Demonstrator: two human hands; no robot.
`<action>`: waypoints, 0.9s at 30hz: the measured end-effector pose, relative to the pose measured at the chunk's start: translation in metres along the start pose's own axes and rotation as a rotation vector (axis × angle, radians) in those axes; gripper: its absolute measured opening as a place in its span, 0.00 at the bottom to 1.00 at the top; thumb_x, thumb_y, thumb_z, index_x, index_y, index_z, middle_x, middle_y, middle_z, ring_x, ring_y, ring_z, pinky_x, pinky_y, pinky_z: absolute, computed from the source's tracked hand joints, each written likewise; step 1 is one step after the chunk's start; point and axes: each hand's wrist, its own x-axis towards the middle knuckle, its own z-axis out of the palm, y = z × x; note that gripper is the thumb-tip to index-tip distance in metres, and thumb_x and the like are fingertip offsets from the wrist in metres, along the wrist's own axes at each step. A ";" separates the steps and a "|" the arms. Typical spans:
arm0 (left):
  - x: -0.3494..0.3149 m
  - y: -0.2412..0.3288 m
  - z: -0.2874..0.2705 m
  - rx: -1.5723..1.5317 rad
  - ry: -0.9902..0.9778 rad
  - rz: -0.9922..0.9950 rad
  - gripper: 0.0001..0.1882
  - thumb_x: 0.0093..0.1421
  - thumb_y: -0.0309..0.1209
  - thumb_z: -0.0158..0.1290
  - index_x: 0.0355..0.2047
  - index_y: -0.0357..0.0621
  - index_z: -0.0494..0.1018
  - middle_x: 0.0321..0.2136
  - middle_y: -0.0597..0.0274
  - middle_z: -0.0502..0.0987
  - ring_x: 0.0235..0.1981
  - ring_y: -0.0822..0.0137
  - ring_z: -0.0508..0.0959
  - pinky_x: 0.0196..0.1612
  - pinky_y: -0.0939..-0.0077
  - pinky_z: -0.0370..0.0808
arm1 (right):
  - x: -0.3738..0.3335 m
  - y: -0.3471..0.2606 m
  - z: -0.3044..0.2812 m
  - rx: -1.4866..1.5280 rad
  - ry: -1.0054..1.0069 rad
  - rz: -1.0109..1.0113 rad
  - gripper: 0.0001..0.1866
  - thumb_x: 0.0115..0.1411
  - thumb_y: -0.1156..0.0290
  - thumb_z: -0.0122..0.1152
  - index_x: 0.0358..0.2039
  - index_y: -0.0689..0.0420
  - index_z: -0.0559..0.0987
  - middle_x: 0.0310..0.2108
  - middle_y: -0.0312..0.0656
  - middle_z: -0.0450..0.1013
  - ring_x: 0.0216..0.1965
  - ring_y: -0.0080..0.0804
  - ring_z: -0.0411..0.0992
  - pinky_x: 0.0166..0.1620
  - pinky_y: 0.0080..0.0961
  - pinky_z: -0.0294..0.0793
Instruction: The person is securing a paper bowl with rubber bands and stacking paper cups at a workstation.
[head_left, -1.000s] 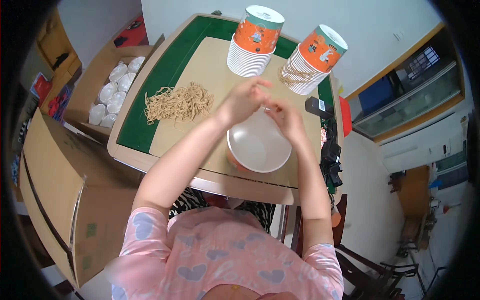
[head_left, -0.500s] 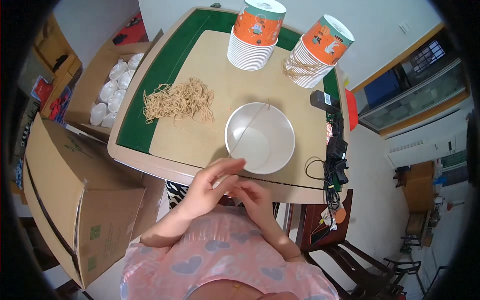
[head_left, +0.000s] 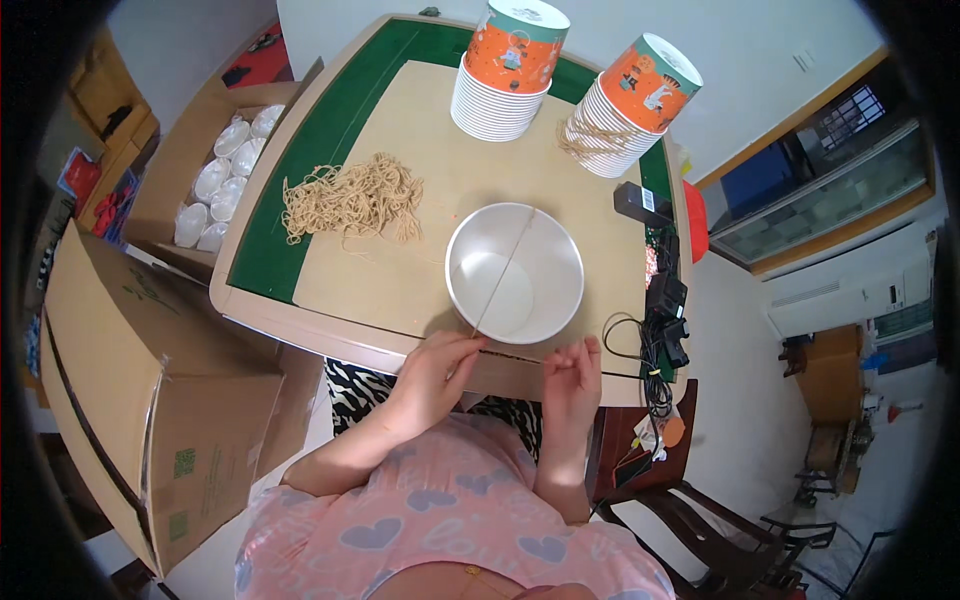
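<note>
A white paper bucket [head_left: 556,270] stands with its mouth up at the near edge of the table. A thin tan string [head_left: 508,262] runs straight across its opening, from the far rim to the near rim. My left hand [head_left: 432,375] is closed at the near rim, its thumb and fingers pinching the string there. Just right of the bucket's near side, my right hand [head_left: 572,385] is raised with curled fingers; whatever they hold, if anything, is too small to make out. A loose heap of tan string [head_left: 360,200] lies left of the bucket.
Two stacks of orange and green paper buckets, one upright [head_left: 505,75] and one leaning [head_left: 630,105] with strings draped on it, stand at the back. Black cables and adapters [head_left: 668,300] line the right edge. Cardboard boxes [head_left: 205,400] are on the left; a dark wooden chair [head_left: 660,480] is lower right.
My hands have parted: the right moved right and up, while the left shifted slightly to the near rim. The string, slack and curved before, is now straight across the bucket.
</note>
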 end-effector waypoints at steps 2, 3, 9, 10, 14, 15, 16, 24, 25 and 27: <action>0.003 -0.002 0.002 0.027 0.005 0.024 0.13 0.56 0.21 0.49 0.43 0.33 0.73 0.35 0.48 0.75 0.37 0.50 0.75 0.40 0.65 0.72 | -0.019 -0.002 0.015 -0.077 -0.120 -0.005 0.07 0.64 0.75 0.48 0.42 0.54 0.68 0.27 0.37 0.66 0.26 0.23 0.62 0.32 0.20 0.65; 0.005 -0.003 0.003 0.055 0.010 0.045 0.14 0.57 0.22 0.48 0.43 0.34 0.73 0.36 0.47 0.75 0.37 0.50 0.75 0.40 0.64 0.72 | -0.027 0.000 0.022 -0.153 -0.238 -0.007 0.06 0.64 0.76 0.47 0.41 0.54 0.68 0.25 0.37 0.65 0.24 0.23 0.61 0.29 0.19 0.63; 0.018 0.007 0.014 0.032 -0.130 -0.003 0.12 0.58 0.23 0.50 0.43 0.34 0.73 0.39 0.47 0.74 0.41 0.51 0.75 0.44 0.64 0.72 | -0.032 0.015 0.040 -0.461 -0.325 -0.018 0.10 0.64 0.76 0.48 0.44 0.54 0.62 0.23 0.38 0.64 0.22 0.22 0.59 0.26 0.19 0.61; 0.019 0.009 0.012 0.030 -0.129 -0.002 0.12 0.58 0.23 0.50 0.43 0.34 0.73 0.39 0.47 0.74 0.41 0.51 0.75 0.44 0.64 0.72 | -0.031 0.014 0.039 -0.485 -0.312 -0.006 0.11 0.63 0.78 0.48 0.44 0.54 0.62 0.23 0.38 0.64 0.22 0.22 0.60 0.26 0.18 0.60; 0.020 0.022 -0.008 0.133 0.065 0.029 0.10 0.59 0.25 0.50 0.40 0.33 0.73 0.35 0.51 0.75 0.35 0.59 0.76 0.39 0.72 0.72 | -0.033 0.014 0.041 -0.557 -0.295 -0.004 0.12 0.60 0.82 0.47 0.43 0.55 0.62 0.22 0.38 0.66 0.21 0.22 0.61 0.25 0.15 0.60; 0.020 0.023 -0.011 0.071 0.020 -0.047 0.09 0.60 0.26 0.51 0.39 0.33 0.73 0.33 0.54 0.76 0.33 0.63 0.77 0.36 0.75 0.73 | -0.035 0.015 0.041 -0.557 -0.293 -0.004 0.12 0.60 0.82 0.47 0.43 0.55 0.62 0.22 0.38 0.66 0.21 0.22 0.61 0.25 0.15 0.60; 0.019 0.020 -0.010 0.072 0.029 -0.051 0.09 0.60 0.26 0.51 0.39 0.33 0.73 0.33 0.54 0.76 0.33 0.63 0.77 0.36 0.75 0.73 | -0.037 0.016 0.041 -0.596 -0.345 -0.019 0.13 0.59 0.83 0.47 0.43 0.55 0.62 0.23 0.38 0.66 0.21 0.21 0.62 0.25 0.15 0.60; 0.016 0.004 -0.002 -0.869 -0.275 -0.482 0.07 0.58 0.26 0.55 0.35 0.35 0.75 0.28 0.65 0.78 0.30 0.79 0.76 0.34 0.85 0.73 | -0.043 0.021 0.030 -0.693 -0.544 -0.052 0.11 0.61 0.83 0.48 0.42 0.56 0.62 0.28 0.37 0.67 0.27 0.20 0.66 0.29 0.15 0.65; 0.016 0.005 -0.001 -0.870 -0.277 -0.482 0.07 0.58 0.26 0.55 0.35 0.35 0.75 0.28 0.65 0.78 0.30 0.79 0.76 0.34 0.85 0.73 | -0.045 0.021 0.031 -0.748 -0.451 -0.012 0.10 0.62 0.82 0.48 0.42 0.56 0.63 0.29 0.36 0.67 0.28 0.18 0.66 0.30 0.14 0.65; 0.015 0.007 0.001 -0.732 -0.161 -0.387 0.07 0.58 0.26 0.55 0.35 0.35 0.75 0.28 0.66 0.77 0.30 0.79 0.76 0.35 0.86 0.73 | -0.046 0.022 0.032 -0.801 -0.355 0.027 0.09 0.62 0.81 0.49 0.41 0.56 0.63 0.29 0.34 0.68 0.28 0.16 0.66 0.32 0.13 0.65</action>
